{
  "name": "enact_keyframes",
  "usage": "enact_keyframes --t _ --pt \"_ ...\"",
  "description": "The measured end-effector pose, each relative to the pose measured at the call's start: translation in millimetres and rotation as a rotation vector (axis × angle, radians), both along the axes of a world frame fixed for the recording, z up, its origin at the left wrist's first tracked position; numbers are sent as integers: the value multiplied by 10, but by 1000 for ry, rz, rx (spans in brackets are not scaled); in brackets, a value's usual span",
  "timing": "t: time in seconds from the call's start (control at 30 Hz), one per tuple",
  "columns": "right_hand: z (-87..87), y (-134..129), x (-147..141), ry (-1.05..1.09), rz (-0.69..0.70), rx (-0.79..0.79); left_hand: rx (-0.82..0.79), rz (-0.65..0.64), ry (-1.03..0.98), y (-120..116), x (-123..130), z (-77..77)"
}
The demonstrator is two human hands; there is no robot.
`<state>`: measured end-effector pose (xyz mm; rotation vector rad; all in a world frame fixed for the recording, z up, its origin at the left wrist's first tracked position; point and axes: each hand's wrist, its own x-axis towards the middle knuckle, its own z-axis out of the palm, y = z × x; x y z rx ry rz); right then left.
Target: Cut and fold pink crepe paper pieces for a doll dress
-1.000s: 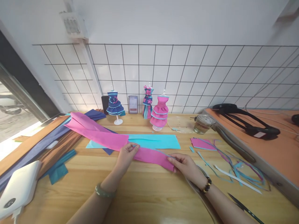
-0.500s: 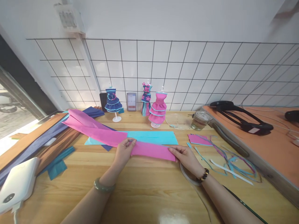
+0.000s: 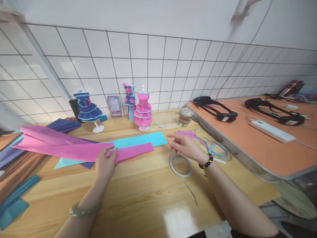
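A long pink strip (image 3: pixel 81 151) runs across the left half of the table, over a light blue sheet (image 3: pixel 138 140) and a dark blue piece. My left hand (image 3: pixel 106 158) pinches the strip between thumb and fingers, right of its middle. The strip's right end lies free. My right hand (image 3: pixel 183 145) is off the strip, index finger stretched out and the others loosely bent, above a ring of tape (image 3: pixel 180 165). Just behind it are a small pink piece (image 3: pixel 187 134) and a tangle of thin coloured strips (image 3: pixel 219 150).
Three small dress stands, in blue (image 3: pixel 88 107), mixed colours (image 3: pixel 129 99) and pink (image 3: pixel 143 110), stand at the back near a phone (image 3: pixel 114 106). A lidded cup (image 3: pixel 185 116) is right of them. Black headsets (image 3: pixel 218 110) lie on the orange table (image 3: pixel 252 145).
The view has turned to the right. My right hand has let go of the pink strip's right end and moved away from it. My left hand still grips the strip.
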<state>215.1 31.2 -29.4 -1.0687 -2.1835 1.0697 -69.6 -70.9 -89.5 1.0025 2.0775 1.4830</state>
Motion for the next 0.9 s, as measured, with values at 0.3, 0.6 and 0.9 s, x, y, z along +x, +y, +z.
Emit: enact_keyframes --t 0.3,0.6,0.9 --pt "96 -498 296 -633 62 311 -68 131 346 27 -64 -58" --pt "-420 -955 388 -600 -136 562 -44 91 640 33 -84 -58" --pt "-304 -1033 404 -495 -88 547 14 35 668 31 -85 -61"
